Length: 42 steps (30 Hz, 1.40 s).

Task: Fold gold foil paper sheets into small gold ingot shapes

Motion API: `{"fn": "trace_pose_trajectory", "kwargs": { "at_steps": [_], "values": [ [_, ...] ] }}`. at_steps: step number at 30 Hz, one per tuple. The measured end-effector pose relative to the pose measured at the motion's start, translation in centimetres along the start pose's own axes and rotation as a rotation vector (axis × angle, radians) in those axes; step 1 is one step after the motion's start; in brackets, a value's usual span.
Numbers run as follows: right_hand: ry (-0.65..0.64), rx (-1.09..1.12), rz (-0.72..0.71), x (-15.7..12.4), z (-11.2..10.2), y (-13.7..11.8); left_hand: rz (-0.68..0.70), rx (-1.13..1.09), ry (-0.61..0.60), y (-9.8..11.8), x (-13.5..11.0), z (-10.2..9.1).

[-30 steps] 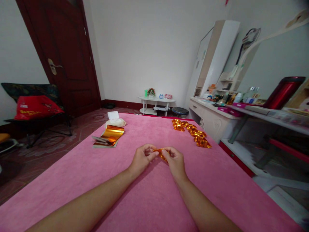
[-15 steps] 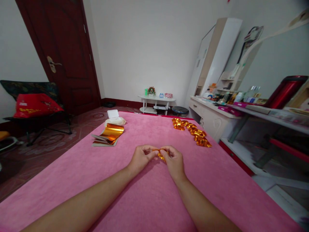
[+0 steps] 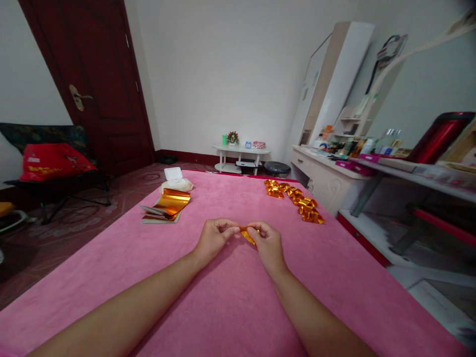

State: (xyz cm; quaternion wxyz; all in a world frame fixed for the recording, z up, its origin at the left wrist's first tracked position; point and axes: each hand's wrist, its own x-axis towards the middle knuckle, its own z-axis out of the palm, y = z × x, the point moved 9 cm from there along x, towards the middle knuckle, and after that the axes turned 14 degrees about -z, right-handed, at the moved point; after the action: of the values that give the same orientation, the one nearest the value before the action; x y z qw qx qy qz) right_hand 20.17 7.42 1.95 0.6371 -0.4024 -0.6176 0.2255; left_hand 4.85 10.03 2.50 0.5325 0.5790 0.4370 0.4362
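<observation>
Over the middle of the pink-covered table (image 3: 230, 297), my left hand (image 3: 215, 239) and my right hand (image 3: 268, 244) pinch a small piece of gold foil paper (image 3: 248, 236) between them. The foil is partly folded, and its lower part hangs below the fingertips. Thumbs and forefingers of both hands press on it, hiding its ends. To the left lies a stack of gold foil sheets (image 3: 173, 202) with grey backs, the top one curling up. Several folded gold foil pieces (image 3: 303, 202) lie in a group at the far right.
Behind the foil stack stands a white packet with its lid up (image 3: 176, 181). A dressing table (image 3: 323, 168) with bottles runs along the right side. A low white table (image 3: 241, 148) and a round stool (image 3: 277, 168) are beyond the far edge. A red bag (image 3: 55, 161) rests on a chair at left.
The foil between my hands now shows a smoother, flatter face below the fingers. My left hand has shifted slightly left and its fingertips have moved a little along the foil.
</observation>
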Motion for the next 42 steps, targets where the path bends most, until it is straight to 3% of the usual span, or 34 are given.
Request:
{"fn": "trace_pose_trajectory", "kwargs": {
  "at_steps": [5, 14, 22, 29, 35, 42],
  "values": [
    [-0.014, -0.058, 0.000, -0.1, 0.0, -0.2, 0.052, 0.027, 0.006, 0.8, -0.4, 0.3],
    [-0.063, -0.154, -0.093, -0.2, 0.5, -2.1, 0.092, 0.215, -0.115, 0.4, -0.9, 1.9],
    [-0.093, -0.192, -0.153, -0.3, 0.9, -3.1, 0.132, 0.265, -0.138, 1.1, -1.4, 2.2],
    [-0.170, -0.341, -0.210, -0.5, 1.0, -3.6, 0.267, 0.536, -0.125, 2.0, -2.2, 2.7],
    [0.006, -0.151, -0.054, -0.3, -0.3, -1.6, 0.217, 0.343, -0.074, 2.2, -1.7, 1.4],
    [-0.021, -0.080, -0.064, -0.2, 0.1, -2.0, 0.051, 0.182, -0.054, 0.4, -0.5, 0.9]
  ]
}}
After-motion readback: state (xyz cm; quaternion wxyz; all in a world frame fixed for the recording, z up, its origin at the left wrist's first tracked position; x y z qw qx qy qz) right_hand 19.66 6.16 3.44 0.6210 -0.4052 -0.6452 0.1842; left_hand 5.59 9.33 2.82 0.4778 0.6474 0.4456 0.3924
